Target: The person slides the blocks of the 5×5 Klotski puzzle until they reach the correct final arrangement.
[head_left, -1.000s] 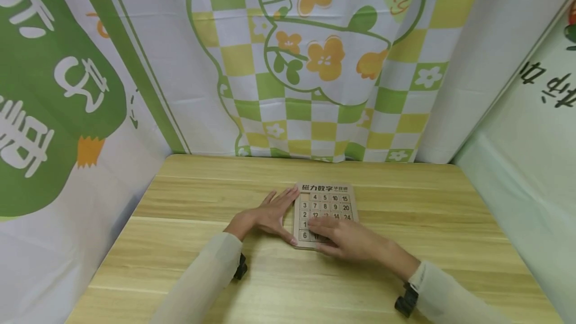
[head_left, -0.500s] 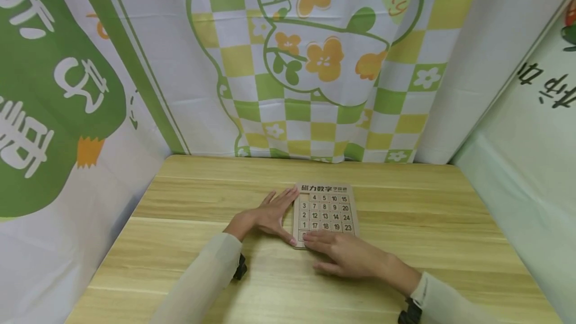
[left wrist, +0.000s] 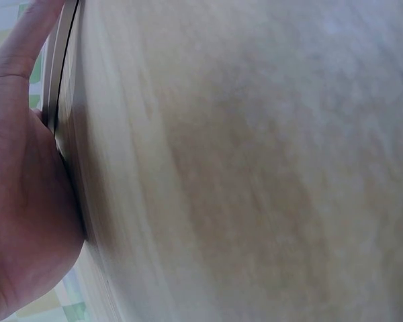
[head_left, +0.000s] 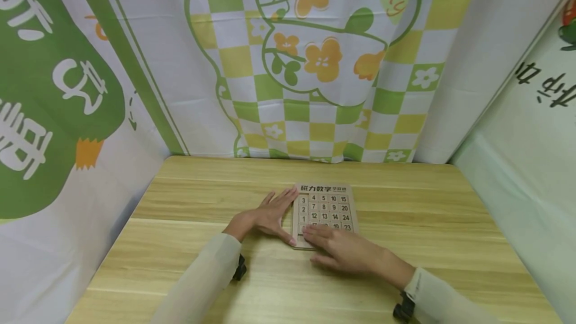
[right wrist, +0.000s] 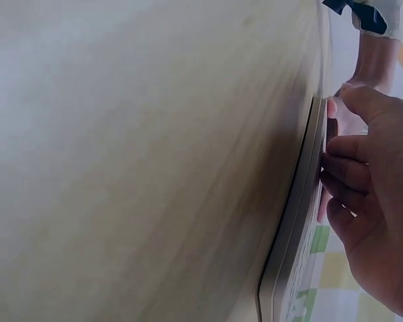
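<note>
A flat wooden number slide puzzle [head_left: 325, 207] with square numbered tiles lies on the table. My left hand [head_left: 269, 218] is spread along its left edge, fingertips at the upper left corner and thumb at the lower left one. My right hand [head_left: 346, 249] lies over the lower rows, its fingertips on the tiles near the bottom of the left column. The lower tiles are partly hidden beneath it. In the right wrist view, fingertips [right wrist: 332, 168] meet the face of the puzzle, seen edge-on. The left wrist view shows the left hand [left wrist: 27, 188] beside the puzzle's thin edge.
The wood-grain table [head_left: 202, 189] extends around the puzzle on all sides. A checked, flowered curtain [head_left: 324, 79] hangs behind its back edge, with printed white cloth on the left and right. Dark straps with small devices [head_left: 405, 306] sit at both wrists.
The left column's tiles have slid up one place, filling the gap at the top left; a gap now shows at the bottom left. The right fingertips moved up with them; the left hand stayed.
</note>
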Motion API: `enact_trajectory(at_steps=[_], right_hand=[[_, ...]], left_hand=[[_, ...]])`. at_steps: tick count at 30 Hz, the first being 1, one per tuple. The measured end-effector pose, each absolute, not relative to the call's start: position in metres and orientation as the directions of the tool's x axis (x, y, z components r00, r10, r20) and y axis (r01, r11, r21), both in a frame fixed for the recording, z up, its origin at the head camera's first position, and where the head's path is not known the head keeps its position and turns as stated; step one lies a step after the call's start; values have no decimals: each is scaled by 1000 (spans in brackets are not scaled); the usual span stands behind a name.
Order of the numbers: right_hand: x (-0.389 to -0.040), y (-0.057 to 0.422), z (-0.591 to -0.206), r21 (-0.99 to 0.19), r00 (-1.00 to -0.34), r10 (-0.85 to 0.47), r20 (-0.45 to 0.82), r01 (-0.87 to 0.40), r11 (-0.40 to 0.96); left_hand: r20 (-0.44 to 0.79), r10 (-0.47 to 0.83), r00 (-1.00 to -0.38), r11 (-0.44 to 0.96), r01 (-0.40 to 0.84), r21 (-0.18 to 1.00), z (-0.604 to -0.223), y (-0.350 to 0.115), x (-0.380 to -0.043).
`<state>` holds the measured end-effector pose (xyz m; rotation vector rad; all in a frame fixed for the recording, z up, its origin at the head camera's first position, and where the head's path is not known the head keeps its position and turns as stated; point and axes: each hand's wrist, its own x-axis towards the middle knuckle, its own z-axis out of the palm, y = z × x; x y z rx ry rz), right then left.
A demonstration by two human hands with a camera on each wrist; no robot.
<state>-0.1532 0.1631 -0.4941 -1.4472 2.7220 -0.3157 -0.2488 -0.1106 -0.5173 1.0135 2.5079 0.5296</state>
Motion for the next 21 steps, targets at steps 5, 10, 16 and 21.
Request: enact_trajectory(at_steps=[5, 10, 16, 21], right_hand=[[-159, 161, -496, -182, -576, -814, 72, -810, 557], [-161, 161, -498, -187, -570, -817, 84, -815, 549], [-159, 161, -498, -192, -571, -815, 97, -815, 547], [-157, 165, -496, -204, -565, -817, 116, -818, 537]], left_hand=[[-203, 719, -665, 667, 578, 470, -517, -110, -248], [-205, 720, -664, 667, 579, 469, -517, -110, -249], [-195, 730, -656, 648, 572, 503, -524, -113, -254], [-173, 741, -649, 629, 581, 516, -531, -114, -257]])
